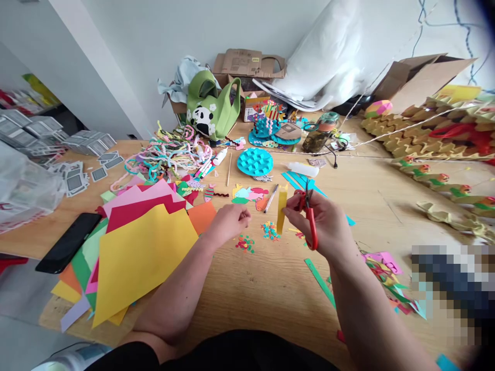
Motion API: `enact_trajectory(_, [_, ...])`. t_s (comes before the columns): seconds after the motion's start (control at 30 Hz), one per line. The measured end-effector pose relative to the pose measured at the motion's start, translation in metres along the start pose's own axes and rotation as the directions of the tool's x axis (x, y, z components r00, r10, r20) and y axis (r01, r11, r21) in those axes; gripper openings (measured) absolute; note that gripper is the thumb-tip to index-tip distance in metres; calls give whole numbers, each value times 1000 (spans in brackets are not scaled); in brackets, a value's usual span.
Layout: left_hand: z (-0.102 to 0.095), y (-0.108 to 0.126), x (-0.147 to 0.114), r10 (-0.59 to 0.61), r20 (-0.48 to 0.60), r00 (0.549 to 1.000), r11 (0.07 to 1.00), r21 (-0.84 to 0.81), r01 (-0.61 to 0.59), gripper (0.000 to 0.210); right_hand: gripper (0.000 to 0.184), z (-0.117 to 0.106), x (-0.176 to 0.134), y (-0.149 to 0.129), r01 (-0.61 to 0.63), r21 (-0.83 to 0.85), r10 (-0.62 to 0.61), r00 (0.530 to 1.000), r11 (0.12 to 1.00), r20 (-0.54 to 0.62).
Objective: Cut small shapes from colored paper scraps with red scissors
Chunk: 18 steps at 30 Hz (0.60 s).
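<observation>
In my right hand [328, 221] is a pair of red-handled scissors [312, 229], blades pointing up and away from me. Its thumb and fingertips also pinch a yellow paper strip [282, 208], which stands nearly upright. My left hand [232, 221] hovers to the left with fingers curled together; whatever they hold, if anything, is hidden. Below and between the hands lie a pile of small blue and yellow paper bits [270, 231] and a pile of red and green paper dots [245, 243]. Colourful paper fish [247, 194] and a pen [271, 199] lie just beyond.
Coloured paper sheets [147, 257] and a black phone [69, 242] lie at left. Pipe cleaners [166, 154], a green panda bag [216, 108], a blue scalloped disc [254, 162] and a jar [320, 133] stand farther back. Paper scraps [390, 273] and egg cartons [417, 129] are at right.
</observation>
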State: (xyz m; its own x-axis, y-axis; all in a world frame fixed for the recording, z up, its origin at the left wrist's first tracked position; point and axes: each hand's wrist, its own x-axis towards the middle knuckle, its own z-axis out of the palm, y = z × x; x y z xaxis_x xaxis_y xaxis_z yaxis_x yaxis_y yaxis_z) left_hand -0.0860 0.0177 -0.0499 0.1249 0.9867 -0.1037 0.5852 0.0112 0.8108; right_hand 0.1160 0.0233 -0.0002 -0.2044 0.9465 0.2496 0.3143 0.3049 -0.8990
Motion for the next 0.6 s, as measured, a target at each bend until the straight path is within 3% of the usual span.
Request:
enact_trajectory(0.1, [-5,9,-1,-7,-145,989,934,-353,-45,8,9,1,1,4,-62,34,57,990,998,132])
enact_trajectory(0.2, [-10,19,-5,43,-219,975,860,-488,-148,17,11,2,2,8,-112,45,99,969,993,227])
enact_trajectory(0.47, [-14,32,-13,1,-268,963,779,-604,-169,17,12,2,2,6,-107,18,96,945,994,312])
enact_trajectory(0.6, [-16,44,-22,174,-399,900,843,-413,-346,15,9,4,0,7,-97,-17,96,925,995,368])
